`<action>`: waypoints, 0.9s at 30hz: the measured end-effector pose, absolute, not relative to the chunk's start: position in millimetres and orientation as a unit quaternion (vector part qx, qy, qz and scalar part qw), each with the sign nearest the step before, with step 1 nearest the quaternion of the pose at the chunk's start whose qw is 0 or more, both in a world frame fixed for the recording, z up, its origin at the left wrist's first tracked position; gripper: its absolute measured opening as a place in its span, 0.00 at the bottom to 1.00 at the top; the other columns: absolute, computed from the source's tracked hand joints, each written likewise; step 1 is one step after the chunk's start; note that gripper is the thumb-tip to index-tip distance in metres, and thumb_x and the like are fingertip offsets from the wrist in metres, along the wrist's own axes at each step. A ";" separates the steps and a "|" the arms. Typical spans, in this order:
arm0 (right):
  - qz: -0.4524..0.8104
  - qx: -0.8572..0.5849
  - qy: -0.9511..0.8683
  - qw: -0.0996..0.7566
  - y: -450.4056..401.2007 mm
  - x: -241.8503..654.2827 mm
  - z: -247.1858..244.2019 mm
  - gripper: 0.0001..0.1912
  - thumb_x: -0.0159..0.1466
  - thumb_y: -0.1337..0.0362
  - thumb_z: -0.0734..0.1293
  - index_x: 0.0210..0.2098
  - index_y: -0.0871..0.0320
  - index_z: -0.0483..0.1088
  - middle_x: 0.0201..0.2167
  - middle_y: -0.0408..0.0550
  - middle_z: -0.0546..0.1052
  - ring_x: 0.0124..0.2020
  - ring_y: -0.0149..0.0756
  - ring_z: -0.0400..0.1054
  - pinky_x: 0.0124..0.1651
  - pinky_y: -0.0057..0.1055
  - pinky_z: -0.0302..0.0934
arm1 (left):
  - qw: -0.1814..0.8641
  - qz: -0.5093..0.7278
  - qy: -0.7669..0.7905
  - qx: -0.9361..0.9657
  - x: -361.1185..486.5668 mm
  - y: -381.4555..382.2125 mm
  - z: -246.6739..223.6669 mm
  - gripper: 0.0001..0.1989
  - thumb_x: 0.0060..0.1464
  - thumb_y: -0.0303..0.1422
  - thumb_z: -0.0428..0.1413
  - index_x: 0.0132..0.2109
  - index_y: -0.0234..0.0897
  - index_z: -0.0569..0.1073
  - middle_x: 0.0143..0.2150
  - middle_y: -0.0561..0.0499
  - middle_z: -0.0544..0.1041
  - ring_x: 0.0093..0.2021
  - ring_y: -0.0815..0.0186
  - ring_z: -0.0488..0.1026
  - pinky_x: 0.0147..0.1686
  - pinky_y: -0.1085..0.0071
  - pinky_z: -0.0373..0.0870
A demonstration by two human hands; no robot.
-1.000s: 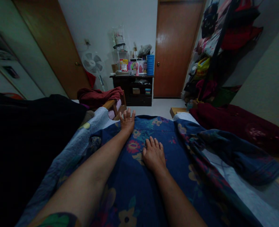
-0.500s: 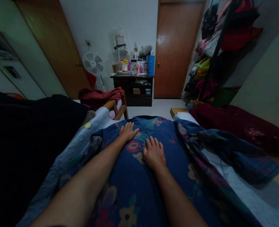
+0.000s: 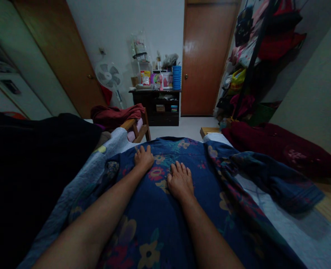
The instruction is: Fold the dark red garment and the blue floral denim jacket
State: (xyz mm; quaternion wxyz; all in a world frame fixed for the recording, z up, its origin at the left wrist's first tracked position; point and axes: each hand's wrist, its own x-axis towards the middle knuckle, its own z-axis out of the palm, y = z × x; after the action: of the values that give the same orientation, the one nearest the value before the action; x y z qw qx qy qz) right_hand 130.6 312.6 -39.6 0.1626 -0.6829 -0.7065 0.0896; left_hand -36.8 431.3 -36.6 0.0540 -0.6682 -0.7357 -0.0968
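Observation:
A dark blue floral shirt (image 3: pixel 159 201) lies spread over a light cloth (image 3: pixel 294 220), its right-hand sleeve stretched out to the side. My left hand (image 3: pixel 144 158) rests near the upper left part of the shirt, fingers apart and somewhat bent, touching the fabric. My right hand (image 3: pixel 180 180) lies palm down around the middle of the upper part, its fingers extended on the fabric. Neither hand holds anything.
Black clothing (image 3: pixel 36 179) fills the left side. A dark red garment (image 3: pixel 280 149) lies at the right. Beyond are a wooden chair (image 3: pixel 143 130) with red cloth, a fan (image 3: pixel 108 76), a dark cabinet (image 3: pixel 154 119) and hanging bags (image 3: pixel 277 41).
My left hand has shifted a little left and its fingers are more bent. My right hand stays at about the same place on the shirt. The view has moved slightly.

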 end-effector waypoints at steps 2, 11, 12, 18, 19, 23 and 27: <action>0.092 -0.685 -0.705 0.161 312.3 130.3 -39.0 0.28 0.67 0.57 0.53 0.66 0.55 0.57 0.70 0.49 0.54 0.70 0.44 0.44 0.67 0.44 0.33 | 0.017 -0.076 -0.756 -0.650 -43.9 423.2 -35.5 0.34 0.61 0.45 0.44 0.69 0.34 0.52 0.65 0.32 0.63 0.63 0.41 0.60 0.58 0.48 0.58; 0.099 -0.681 -0.705 0.168 312.0 131.3 -38.5 0.28 0.67 0.57 0.54 0.65 0.55 0.58 0.69 0.48 0.55 0.69 0.44 0.45 0.67 0.44 0.34 | -0.069 -0.021 -0.778 -0.624 -89.8 431.0 -36.2 0.38 0.58 0.57 0.36 0.70 0.44 0.53 0.74 0.45 0.46 0.71 0.36 0.40 0.63 0.38 0.41; 0.098 -0.680 -0.707 0.167 311.8 131.4 -38.4 0.28 0.67 0.56 0.53 0.65 0.55 0.58 0.69 0.48 0.55 0.69 0.44 0.45 0.67 0.44 0.35 | -0.058 -0.023 -0.781 -0.621 -91.2 432.0 -36.3 0.38 0.59 0.57 0.36 0.70 0.45 0.54 0.73 0.44 0.47 0.70 0.36 0.42 0.63 0.38 0.42; 0.086 -0.679 -0.710 0.164 311.1 131.3 -38.2 0.28 0.68 0.56 0.54 0.65 0.55 0.58 0.69 0.50 0.56 0.69 0.44 0.45 0.67 0.44 0.35 | 0.095 -0.036 -0.752 -0.652 -64.3 414.6 -27.7 0.25 0.61 0.41 0.44 0.62 0.39 0.67 0.69 0.39 0.58 0.69 0.42 0.49 0.64 0.42 0.43; 0.085 -0.680 -0.709 0.166 311.1 131.0 -38.6 0.28 0.67 0.56 0.54 0.65 0.55 0.58 0.69 0.50 0.56 0.69 0.44 0.45 0.67 0.44 0.35 | 0.104 -0.041 -0.725 -0.680 -54.4 406.7 -27.1 0.24 0.61 0.37 0.45 0.62 0.38 0.67 0.70 0.40 0.56 0.70 0.46 0.47 0.65 0.44 0.43; 0.074 -0.680 -0.708 0.177 311.2 130.0 -40.4 0.28 0.67 0.58 0.55 0.65 0.55 0.59 0.69 0.50 0.57 0.69 0.44 0.46 0.67 0.44 0.35 | -0.004 -0.056 -0.658 -0.751 -16.4 370.8 -34.5 0.26 0.63 0.37 0.42 0.67 0.43 0.59 0.72 0.46 0.54 0.71 0.55 0.47 0.65 0.48 0.49; 0.082 -0.681 -0.707 0.173 311.1 129.9 -39.7 0.28 0.67 0.58 0.54 0.65 0.55 0.58 0.69 0.50 0.56 0.69 0.44 0.45 0.67 0.44 0.35 | -0.044 -0.059 -0.660 -0.748 -6.6 351.8 -44.2 0.27 0.64 0.43 0.41 0.68 0.48 0.56 0.72 0.50 0.52 0.71 0.54 0.47 0.65 0.45 0.46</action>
State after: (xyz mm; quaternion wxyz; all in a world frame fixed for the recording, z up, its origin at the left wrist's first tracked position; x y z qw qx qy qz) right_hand 129.9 311.1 -39.7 0.1731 -0.6805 -0.7072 0.0824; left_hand -6.6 351.8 -44.2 -0.0438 -0.7478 -0.6598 -0.0590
